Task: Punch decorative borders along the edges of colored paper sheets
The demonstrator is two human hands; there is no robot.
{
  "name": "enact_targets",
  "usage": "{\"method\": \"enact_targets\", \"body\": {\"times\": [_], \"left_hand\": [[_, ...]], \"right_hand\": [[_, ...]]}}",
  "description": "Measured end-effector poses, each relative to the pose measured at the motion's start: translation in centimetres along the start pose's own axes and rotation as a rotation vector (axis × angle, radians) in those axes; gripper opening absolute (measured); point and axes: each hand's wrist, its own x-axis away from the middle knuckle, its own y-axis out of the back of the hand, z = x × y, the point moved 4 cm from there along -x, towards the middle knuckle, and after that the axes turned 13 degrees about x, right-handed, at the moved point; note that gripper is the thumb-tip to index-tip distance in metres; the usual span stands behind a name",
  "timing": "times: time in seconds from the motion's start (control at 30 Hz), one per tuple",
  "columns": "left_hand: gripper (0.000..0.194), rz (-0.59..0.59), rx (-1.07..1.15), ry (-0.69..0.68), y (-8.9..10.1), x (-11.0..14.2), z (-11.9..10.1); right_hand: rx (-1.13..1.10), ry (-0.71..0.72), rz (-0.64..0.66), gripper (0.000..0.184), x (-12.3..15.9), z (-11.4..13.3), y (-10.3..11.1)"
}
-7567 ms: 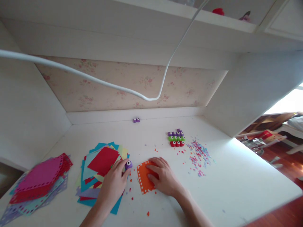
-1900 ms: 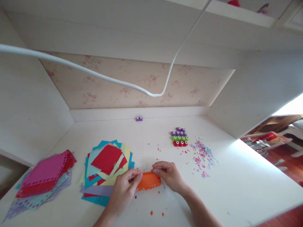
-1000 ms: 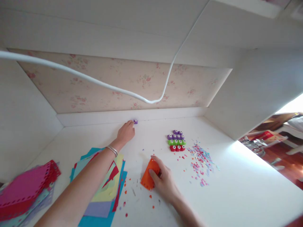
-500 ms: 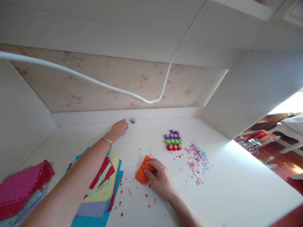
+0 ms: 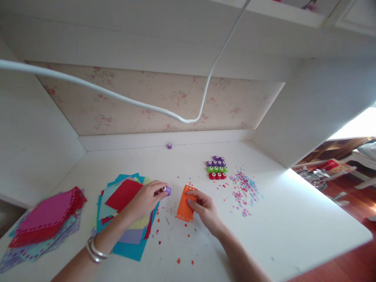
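Between its fingertips my left hand [image 5: 154, 194] pinches a small purple craft punch [image 5: 168, 190], held above the table beside the paper stack. To its right, my right hand [image 5: 204, 207] grips an orange sheet of paper [image 5: 185, 206] by its right side, thumb on top. A row of punched holes runs along the orange sheet's top and bottom edges. Another purple punch [image 5: 169, 146] stands alone near the back wall. Several purple, green and red punches [image 5: 216, 169] are lined up in rows to the right of my hands.
A stack of coloured paper [image 5: 129, 248] lies under my left forearm. Hole-edged sheets [image 5: 47, 215] are piled at the far left. Paper confetti [image 5: 243, 192] is heaped on the right, with orange bits scattered in front. A white cable [image 5: 132, 102] hangs across the view.
My left hand has come back from near the back wall toward the orange paper, bringing the purple punch. My right hand still holds the orange sheet, now turned more upright.
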Motion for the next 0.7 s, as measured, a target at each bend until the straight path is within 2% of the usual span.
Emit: {"method": "enact_targets", "body": {"times": [0.07,0.2,0.47,0.7], "left_hand": [[0.028,-0.044,0.196,0.000,-1.2,2.5,-0.4],[0.026,-0.067,0.349,0.035,-3.0,5.0,-0.2],[0.024,-0.096,0.366,0.002,-3.2,5.4,-0.9],[0.024,-0.113,0.324,-0.028,-3.1,5.7,-0.7]], "right_hand": [[-0.048,-0.037,0.010,0.025,0.1,0.1,-0.2],[-0.058,-0.059,0.053,0.025,0.2,-0.1,-0.8],[0.097,-0.006,0.125,0.022,0.1,-0.9,-1.7],[0.234,-0.001,0.086,0.024,0.1,-0.9,-1.5]]}}
